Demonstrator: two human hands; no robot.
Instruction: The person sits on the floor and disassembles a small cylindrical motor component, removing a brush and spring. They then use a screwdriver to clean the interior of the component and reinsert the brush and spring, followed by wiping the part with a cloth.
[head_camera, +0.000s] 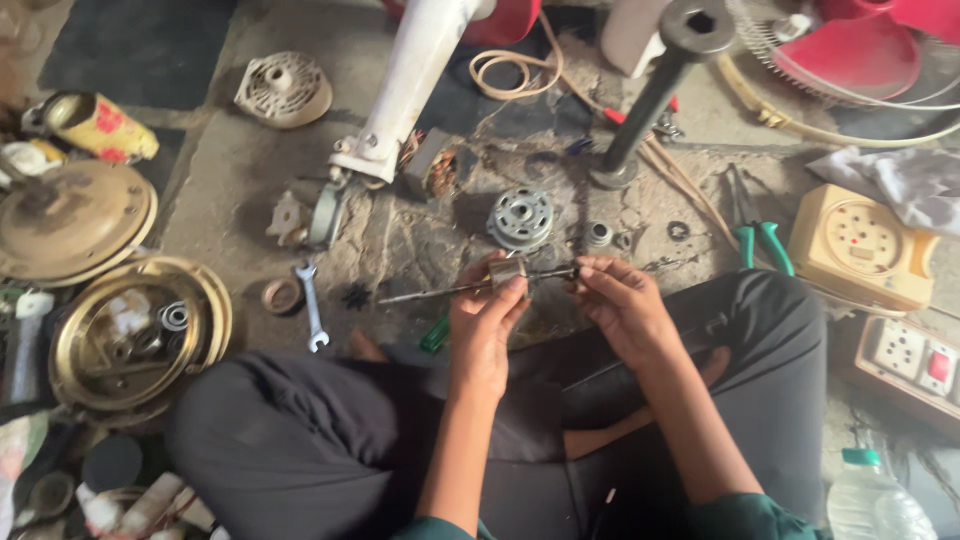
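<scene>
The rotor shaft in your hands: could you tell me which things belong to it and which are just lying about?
In hand:
rotor shaft
left hand
right hand
motor end cover
bushing

Lying about:
spanner
green-handled pliers
socket box
water bottle

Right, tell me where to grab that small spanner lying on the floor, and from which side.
Take the spanner by the plain middle of its shank, pinching across its narrow width from above. It lies flat on the stone floor, roughly upright in the picture, with its two heads at the ends and bare floor on both sides, left of the left hand. The left hand is probably the handier one.
</scene>
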